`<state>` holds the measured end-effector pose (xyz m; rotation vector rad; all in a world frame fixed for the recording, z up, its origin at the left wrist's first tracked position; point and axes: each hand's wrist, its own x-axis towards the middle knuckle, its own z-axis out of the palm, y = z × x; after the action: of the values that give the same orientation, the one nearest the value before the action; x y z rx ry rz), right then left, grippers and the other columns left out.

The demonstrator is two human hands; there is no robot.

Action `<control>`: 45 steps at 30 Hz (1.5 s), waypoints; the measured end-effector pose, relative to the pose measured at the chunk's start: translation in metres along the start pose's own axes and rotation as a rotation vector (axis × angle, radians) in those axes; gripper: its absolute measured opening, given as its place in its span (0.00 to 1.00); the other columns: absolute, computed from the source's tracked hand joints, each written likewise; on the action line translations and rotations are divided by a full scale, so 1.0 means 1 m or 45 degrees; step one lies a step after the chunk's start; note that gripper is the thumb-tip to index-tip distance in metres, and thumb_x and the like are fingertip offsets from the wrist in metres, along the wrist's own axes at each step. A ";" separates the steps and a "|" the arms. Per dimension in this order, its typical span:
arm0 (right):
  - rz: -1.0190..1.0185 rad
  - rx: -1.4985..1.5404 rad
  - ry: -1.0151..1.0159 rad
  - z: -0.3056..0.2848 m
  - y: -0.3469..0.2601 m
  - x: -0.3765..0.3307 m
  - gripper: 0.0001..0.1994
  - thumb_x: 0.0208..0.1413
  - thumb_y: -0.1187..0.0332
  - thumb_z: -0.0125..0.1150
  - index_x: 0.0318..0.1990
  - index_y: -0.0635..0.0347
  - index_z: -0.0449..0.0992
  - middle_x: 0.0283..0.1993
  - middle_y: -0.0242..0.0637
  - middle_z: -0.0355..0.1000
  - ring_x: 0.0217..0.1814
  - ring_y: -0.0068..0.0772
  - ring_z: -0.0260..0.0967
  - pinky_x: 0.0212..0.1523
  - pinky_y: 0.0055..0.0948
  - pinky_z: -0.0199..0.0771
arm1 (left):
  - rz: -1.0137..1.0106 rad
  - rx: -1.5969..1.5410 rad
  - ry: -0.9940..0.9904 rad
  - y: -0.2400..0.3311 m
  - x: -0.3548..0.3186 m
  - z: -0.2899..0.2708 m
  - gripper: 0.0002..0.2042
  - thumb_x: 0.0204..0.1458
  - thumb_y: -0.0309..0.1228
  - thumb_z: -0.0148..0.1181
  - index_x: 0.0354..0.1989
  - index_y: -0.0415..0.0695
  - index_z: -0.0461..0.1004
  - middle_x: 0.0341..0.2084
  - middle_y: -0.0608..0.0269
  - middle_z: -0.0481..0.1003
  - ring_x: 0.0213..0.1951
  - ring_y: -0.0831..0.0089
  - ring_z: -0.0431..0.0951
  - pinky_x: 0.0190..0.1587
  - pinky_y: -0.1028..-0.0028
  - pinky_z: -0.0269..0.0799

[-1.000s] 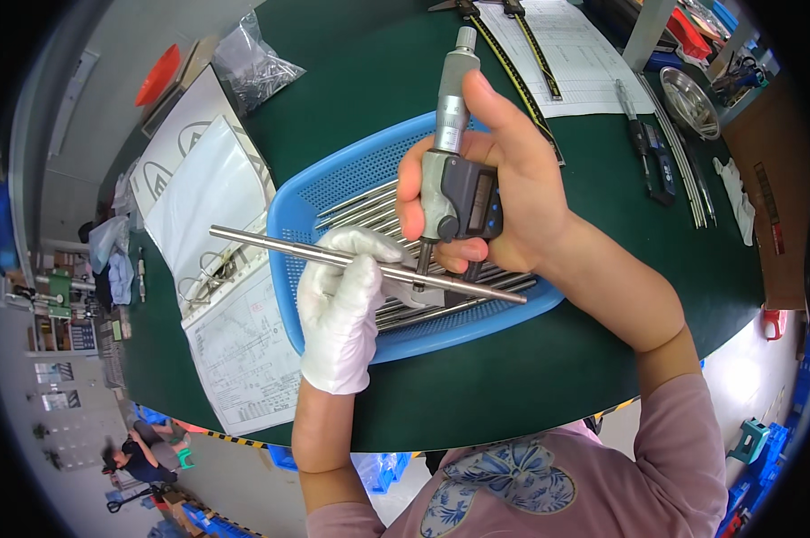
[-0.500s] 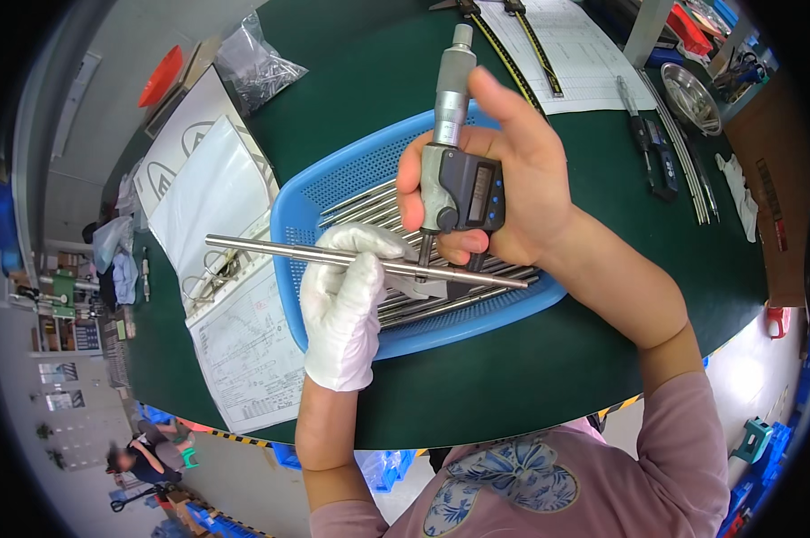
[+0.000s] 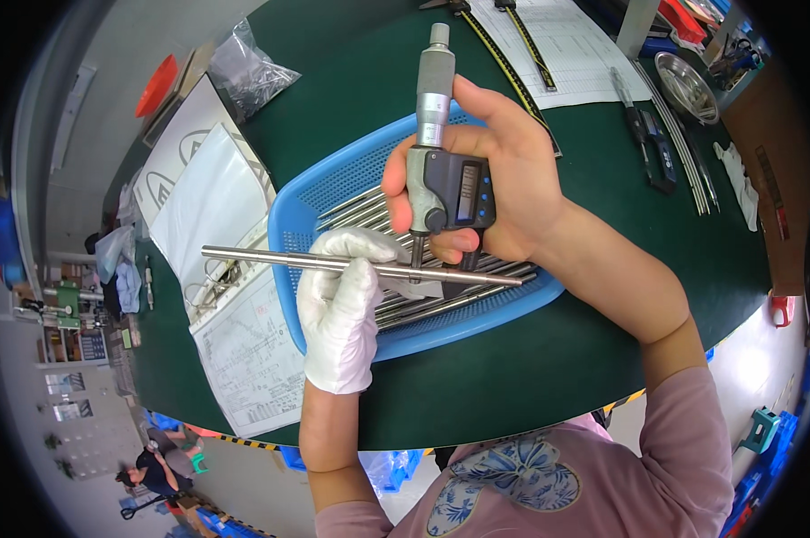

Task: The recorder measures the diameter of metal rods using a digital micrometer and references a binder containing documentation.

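My left hand [image 3: 340, 309], in a white glove, pinches a thin stepped metal shaft [image 3: 270, 257] that lies nearly level across the picture. Bare, my right hand [image 3: 513, 170] is wrapped round a digital micrometer [image 3: 436, 76] with a grey thimble, a dark body and a small display. The micrometer stands upright, its lower jaw end meeting the shaft right of the glove; the exact contact is partly hidden. Beneath both hands sits a blue perforated plastic basket [image 3: 288, 235] with several similar metal shafts [image 3: 356, 208] in it.
Left of the basket lie a technical drawing [image 3: 248, 359], a binder with a plastic sleeve [image 3: 206, 188] and a bag of small parts [image 3: 252, 76]. Calipers [image 3: 526, 45] rest on paper at the back. On the right are another caliper [image 3: 656, 152], long rods [image 3: 683, 148] and a metal dish [image 3: 686, 85].
The micrometer and right hand have shifted slightly left, and the shaft sits a little more level. Both grips stay the same. A person in the background has changed posture.
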<state>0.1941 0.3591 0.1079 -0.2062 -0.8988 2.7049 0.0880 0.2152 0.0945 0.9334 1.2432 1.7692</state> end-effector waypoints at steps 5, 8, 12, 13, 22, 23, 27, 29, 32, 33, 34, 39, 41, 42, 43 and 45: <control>-0.009 -0.060 0.025 0.002 -0.001 0.001 0.36 0.47 0.37 0.36 0.28 0.72 0.70 0.23 0.48 0.69 0.09 0.30 0.58 0.12 0.24 0.60 | -0.001 0.034 -0.005 -0.001 0.001 -0.003 0.10 0.48 0.34 0.54 0.31 0.39 0.67 0.29 0.61 0.69 0.29 0.80 0.67 0.30 0.84 0.62; -0.040 -0.178 0.087 0.005 0.000 0.001 0.37 0.48 0.36 0.30 0.29 0.69 0.70 0.24 0.47 0.69 0.08 0.26 0.56 0.11 0.22 0.60 | -0.039 0.007 0.053 -0.003 0.002 0.000 0.09 0.45 0.30 0.57 0.31 0.40 0.67 0.29 0.63 0.69 0.28 0.82 0.66 0.30 0.84 0.61; -0.075 -0.182 0.094 0.001 0.002 0.001 0.37 0.48 0.36 0.31 0.29 0.68 0.70 0.24 0.47 0.69 0.09 0.26 0.57 0.11 0.21 0.60 | -0.134 0.005 0.102 0.000 0.003 0.003 0.09 0.42 0.25 0.60 0.31 0.40 0.67 0.29 0.65 0.68 0.29 0.82 0.66 0.30 0.84 0.61; -0.080 -0.216 0.084 0.002 0.002 0.001 0.37 0.48 0.35 0.32 0.29 0.68 0.70 0.23 0.46 0.70 0.09 0.25 0.57 0.11 0.21 0.60 | -0.134 0.008 0.104 0.000 0.002 0.003 0.09 0.42 0.25 0.60 0.31 0.40 0.67 0.29 0.65 0.68 0.29 0.82 0.66 0.30 0.84 0.61; -0.089 -0.282 0.096 0.004 0.004 0.003 0.36 0.51 0.37 0.28 0.28 0.67 0.69 0.23 0.45 0.69 0.08 0.24 0.55 0.11 0.19 0.59 | -0.063 -0.014 0.095 0.002 0.002 0.004 0.09 0.43 0.24 0.59 0.31 0.40 0.66 0.28 0.63 0.68 0.28 0.79 0.67 0.32 0.81 0.63; -0.082 -0.263 0.107 0.004 0.004 0.003 0.36 0.52 0.38 0.26 0.28 0.67 0.69 0.23 0.45 0.69 0.08 0.24 0.54 0.11 0.20 0.59 | -0.068 -0.014 0.088 0.002 0.002 0.004 0.08 0.43 0.24 0.59 0.31 0.40 0.66 0.28 0.62 0.68 0.29 0.79 0.67 0.33 0.81 0.64; -0.046 -0.095 0.077 0.004 0.003 0.001 0.34 0.54 0.44 0.26 0.29 0.71 0.70 0.22 0.46 0.69 0.09 0.27 0.57 0.12 0.22 0.59 | -0.048 -0.037 0.055 0.002 0.003 0.002 0.08 0.43 0.24 0.58 0.30 0.40 0.66 0.28 0.60 0.69 0.29 0.78 0.68 0.32 0.80 0.65; -0.051 -0.071 0.080 0.001 0.002 0.001 0.33 0.53 0.45 0.28 0.29 0.71 0.70 0.22 0.47 0.69 0.10 0.29 0.57 0.13 0.22 0.59 | -0.052 -0.041 0.058 0.001 0.004 0.000 0.08 0.43 0.25 0.58 0.30 0.40 0.66 0.28 0.60 0.69 0.29 0.77 0.68 0.32 0.79 0.66; -0.063 -0.046 0.044 0.001 0.002 0.000 0.33 0.51 0.44 0.33 0.28 0.71 0.70 0.22 0.47 0.69 0.10 0.28 0.57 0.12 0.22 0.59 | -0.049 -0.049 0.053 0.000 0.004 -0.001 0.08 0.44 0.25 0.58 0.30 0.40 0.65 0.28 0.60 0.69 0.28 0.77 0.69 0.31 0.79 0.66; -0.062 -0.046 0.042 0.001 0.002 0.001 0.33 0.51 0.44 0.33 0.28 0.71 0.70 0.22 0.47 0.69 0.10 0.28 0.57 0.12 0.22 0.59 | -0.042 -0.052 0.047 0.000 0.004 -0.001 0.08 0.44 0.25 0.57 0.30 0.40 0.65 0.28 0.59 0.69 0.28 0.77 0.69 0.31 0.79 0.66; -0.057 -0.062 0.039 0.001 0.002 0.001 0.33 0.50 0.43 0.34 0.28 0.71 0.71 0.22 0.47 0.69 0.10 0.28 0.57 0.12 0.22 0.59 | -0.042 -0.053 0.047 0.001 0.004 0.000 0.08 0.44 0.25 0.57 0.30 0.40 0.65 0.28 0.59 0.69 0.28 0.77 0.69 0.31 0.79 0.66; -0.062 -0.187 0.053 0.002 0.001 0.002 0.34 0.49 0.39 0.32 0.28 0.69 0.70 0.22 0.46 0.68 0.09 0.26 0.55 0.11 0.21 0.59 | -0.072 -0.079 0.047 0.003 0.004 0.003 0.07 0.44 0.25 0.57 0.30 0.40 0.65 0.28 0.60 0.69 0.28 0.77 0.69 0.31 0.80 0.66; -0.082 -0.220 0.085 0.003 0.000 0.001 0.35 0.49 0.39 0.33 0.27 0.68 0.70 0.22 0.46 0.69 0.08 0.26 0.54 0.11 0.20 0.59 | -0.096 -0.068 0.069 0.001 0.004 0.001 0.08 0.44 0.24 0.58 0.30 0.40 0.66 0.28 0.61 0.69 0.28 0.78 0.68 0.31 0.81 0.65; -0.086 -0.221 0.088 0.002 0.000 0.002 0.35 0.49 0.39 0.33 0.27 0.68 0.70 0.22 0.46 0.69 0.08 0.26 0.54 0.11 0.20 0.59 | -0.119 -0.058 0.094 0.000 0.004 0.000 0.08 0.43 0.24 0.58 0.31 0.40 0.66 0.28 0.61 0.69 0.28 0.79 0.68 0.30 0.83 0.65; -0.093 -0.219 0.078 0.002 0.001 0.002 0.34 0.49 0.39 0.33 0.27 0.68 0.70 0.22 0.46 0.69 0.08 0.26 0.54 0.11 0.20 0.59 | -0.120 -0.060 0.086 0.001 0.004 0.001 0.08 0.43 0.24 0.58 0.31 0.40 0.66 0.28 0.61 0.69 0.28 0.79 0.68 0.30 0.83 0.65; -0.105 -0.219 0.074 0.003 0.001 0.002 0.34 0.50 0.39 0.33 0.27 0.68 0.70 0.22 0.46 0.69 0.08 0.26 0.55 0.11 0.20 0.59 | -0.136 0.040 0.120 0.002 0.003 0.004 0.09 0.41 0.23 0.60 0.31 0.39 0.67 0.28 0.63 0.69 0.28 0.82 0.67 0.30 0.85 0.63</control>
<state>0.1913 0.3568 0.1095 -0.2751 -1.0978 2.5340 0.0900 0.2186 0.0981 0.7943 1.3589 1.7311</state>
